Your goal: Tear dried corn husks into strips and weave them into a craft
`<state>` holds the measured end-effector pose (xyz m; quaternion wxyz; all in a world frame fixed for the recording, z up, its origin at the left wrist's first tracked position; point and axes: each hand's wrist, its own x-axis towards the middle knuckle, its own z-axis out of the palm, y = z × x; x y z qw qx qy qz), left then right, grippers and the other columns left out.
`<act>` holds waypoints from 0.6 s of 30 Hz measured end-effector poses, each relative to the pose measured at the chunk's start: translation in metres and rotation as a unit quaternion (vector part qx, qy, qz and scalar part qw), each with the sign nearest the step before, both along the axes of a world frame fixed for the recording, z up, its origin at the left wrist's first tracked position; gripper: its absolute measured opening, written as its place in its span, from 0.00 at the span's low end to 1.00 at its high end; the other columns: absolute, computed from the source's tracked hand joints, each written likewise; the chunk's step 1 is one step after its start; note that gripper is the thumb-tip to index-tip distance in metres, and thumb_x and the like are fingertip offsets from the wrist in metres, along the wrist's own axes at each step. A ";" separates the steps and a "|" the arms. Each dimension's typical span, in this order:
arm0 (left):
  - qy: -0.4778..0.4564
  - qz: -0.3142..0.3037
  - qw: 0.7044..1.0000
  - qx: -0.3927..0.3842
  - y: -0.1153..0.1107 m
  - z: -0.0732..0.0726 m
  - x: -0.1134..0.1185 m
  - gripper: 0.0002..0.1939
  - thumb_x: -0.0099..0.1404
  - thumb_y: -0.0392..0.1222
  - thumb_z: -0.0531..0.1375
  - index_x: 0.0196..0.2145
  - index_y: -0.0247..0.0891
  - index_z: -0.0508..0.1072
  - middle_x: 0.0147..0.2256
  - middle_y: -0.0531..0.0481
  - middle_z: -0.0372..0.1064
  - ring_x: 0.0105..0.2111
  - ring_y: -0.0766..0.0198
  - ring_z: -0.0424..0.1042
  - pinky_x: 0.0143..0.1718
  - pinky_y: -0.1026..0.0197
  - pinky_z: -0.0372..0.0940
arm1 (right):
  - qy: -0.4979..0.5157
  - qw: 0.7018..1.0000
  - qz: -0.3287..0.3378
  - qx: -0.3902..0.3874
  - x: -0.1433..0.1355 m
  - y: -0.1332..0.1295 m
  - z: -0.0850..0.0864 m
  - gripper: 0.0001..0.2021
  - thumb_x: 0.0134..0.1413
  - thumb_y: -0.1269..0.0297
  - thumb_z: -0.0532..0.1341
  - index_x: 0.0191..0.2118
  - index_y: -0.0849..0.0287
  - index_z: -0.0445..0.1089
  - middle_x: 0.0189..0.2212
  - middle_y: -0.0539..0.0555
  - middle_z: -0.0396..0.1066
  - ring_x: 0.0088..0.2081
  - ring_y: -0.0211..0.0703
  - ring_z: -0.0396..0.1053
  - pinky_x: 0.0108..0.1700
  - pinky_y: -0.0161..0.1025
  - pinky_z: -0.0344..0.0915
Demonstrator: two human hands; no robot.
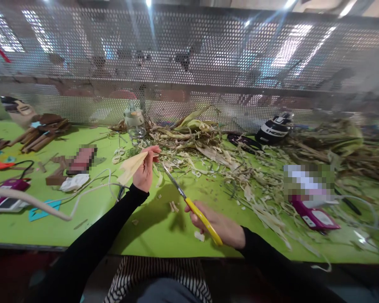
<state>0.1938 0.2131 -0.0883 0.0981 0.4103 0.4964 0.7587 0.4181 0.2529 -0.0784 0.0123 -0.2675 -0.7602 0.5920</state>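
Note:
My left hand (144, 171) is closed on a pale yellow, pointed piece of leaf or husk (132, 167), whose wide end hangs to the left. In my right hand (217, 223) are long scissors with yellow handles (204, 221). Their metal blades point up and left, with the tip just right of my left fingers and apart from the pale piece. Below the blades, small light scraps (174, 206) lie on the green table (164, 240).
A heap of dry husks (189, 134) and shreds spreads behind my hands and rightward. A clear bottle (135, 122) stands behind. Cables, a phone (82, 159) and a purple device (11, 195) lie left; another purple device (316, 216) lies right. A perforated metal screen (189, 50) rises beyond.

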 end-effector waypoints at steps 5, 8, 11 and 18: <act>0.023 -0.011 1.000 -0.005 0.000 -0.005 0.004 0.16 0.67 0.50 0.50 0.42 0.39 0.70 0.40 0.45 0.69 0.37 0.64 0.69 0.38 0.62 0.66 | 0.037 0.997 -0.046 -0.043 -0.007 0.004 -0.006 0.29 0.49 0.33 0.51 0.39 0.58 0.59 0.28 0.47 0.57 0.25 0.33 0.60 0.30 0.38 0.65; 0.041 -0.007 0.999 -0.008 -0.001 -0.006 0.007 0.16 0.67 0.50 0.50 0.42 0.38 0.70 0.41 0.44 0.69 0.39 0.63 0.70 0.38 0.61 0.66 | 0.049 0.994 -0.072 -0.069 -0.011 0.007 -0.011 0.32 0.48 0.32 0.50 0.42 0.59 0.58 0.28 0.47 0.57 0.23 0.32 0.60 0.29 0.38 0.65; 0.049 -0.007 0.999 -0.009 -0.002 -0.005 0.009 0.16 0.67 0.50 0.51 0.41 0.39 0.71 0.41 0.44 0.70 0.39 0.62 0.70 0.38 0.61 0.66 | 0.069 0.991 -0.080 -0.088 -0.012 0.007 -0.011 0.34 0.46 0.30 0.51 0.42 0.60 0.59 0.26 0.46 0.56 0.21 0.30 0.58 0.27 0.37 0.64; 0.050 -0.038 0.998 -0.006 0.000 -0.009 0.013 0.16 0.67 0.50 0.51 0.41 0.37 0.71 0.41 0.44 0.70 0.38 0.64 0.70 0.38 0.62 0.66 | 0.069 0.986 -0.092 -0.123 -0.008 0.004 -0.018 0.35 0.40 0.29 0.55 0.37 0.59 0.60 0.22 0.44 0.55 0.17 0.27 0.55 0.18 0.30 0.60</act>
